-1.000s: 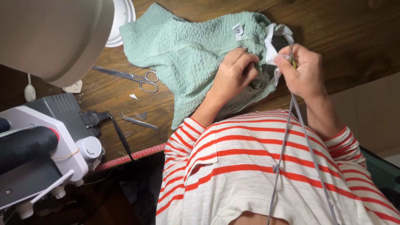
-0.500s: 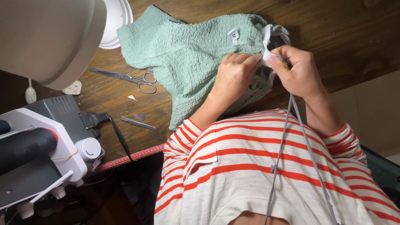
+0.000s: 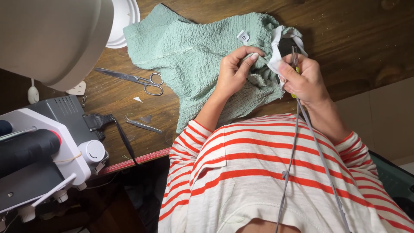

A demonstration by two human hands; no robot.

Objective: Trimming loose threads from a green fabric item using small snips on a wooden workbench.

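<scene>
Head view looks down on a dark wooden worktop (image 3: 353, 39) and on the person's own chest in a red and white striped shirt (image 3: 263, 172). A pale green crinkled garment (image 3: 194, 56) lies spread on the worktop, just in front of the person, and both hands work at its right edge. The left hand (image 3: 235, 73) pinches a fold of the green cloth, with its fingers (image 3: 248, 58) closed on the cloth. The right hand (image 3: 304, 80) is clenched around a small tool with a thin metal tip and a yellow-green handle (image 3: 296, 69), and it also presses a white strip of fabric (image 3: 276, 60) at the garment's edge. The tip of the tool points up into this white edge. A small white tag (image 3: 243, 37) sits on the garment near the left hand.

Left of the garment lie metal scissors (image 3: 138, 80), and nearer the person metal tweezers (image 3: 142, 125). A red measuring tape (image 3: 138, 160) runs along the worktop's near edge. A white and grey sewing machine (image 3: 47, 151) stands at the lower left. A white lamp shade (image 3: 51, 39) fills the upper left corner, with a white plate (image 3: 126, 19) partly behind it. Two grey cords (image 3: 310, 159) hang down over the shirt.
</scene>
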